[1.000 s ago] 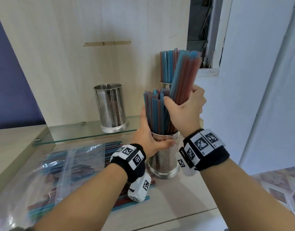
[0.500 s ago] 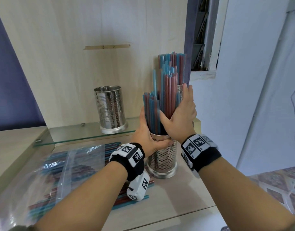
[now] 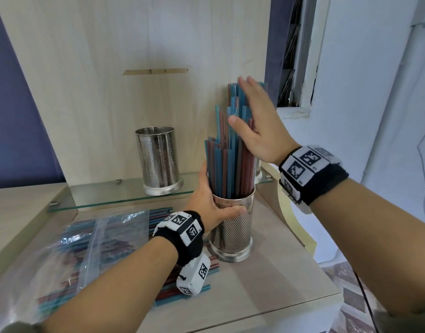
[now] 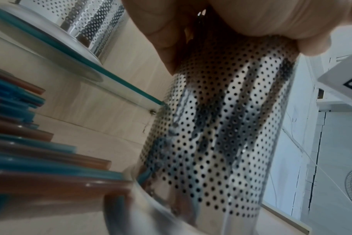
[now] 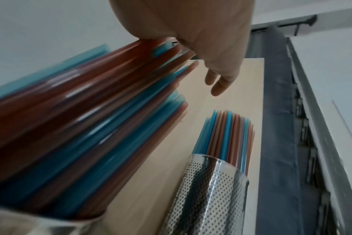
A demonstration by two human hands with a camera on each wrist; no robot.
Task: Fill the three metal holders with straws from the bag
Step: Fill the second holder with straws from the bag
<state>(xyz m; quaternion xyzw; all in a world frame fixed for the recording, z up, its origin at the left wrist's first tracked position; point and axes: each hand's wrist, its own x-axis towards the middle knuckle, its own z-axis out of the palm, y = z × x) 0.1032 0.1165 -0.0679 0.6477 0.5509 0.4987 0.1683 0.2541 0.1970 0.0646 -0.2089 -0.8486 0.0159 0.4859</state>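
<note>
Head downward; wrists close, upward

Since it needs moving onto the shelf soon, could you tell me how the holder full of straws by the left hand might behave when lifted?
The holder is tall and narrow, its straws standing high, so it may tip. Polished metal could be slippery. The left hand gripping its rim should steady it.

Landmark: near holder [image 3: 233, 227], standing upright on the counter [image 3: 266, 284]. Left side taken by the left hand [image 3: 211, 203], wrapped around the rim. Above it, blocked by upright straws [image 3: 227, 164], with the right hand [image 3: 259, 131] flat against their right side. Behind, a glass shelf [image 3: 110, 195] carrying an empty holder [image 3: 158, 159] and a filled holder [image 5: 209, 190]. Left, bag of straws [image 3: 69, 255] lying flat. Right and front: bare counter, open passage.
</note>
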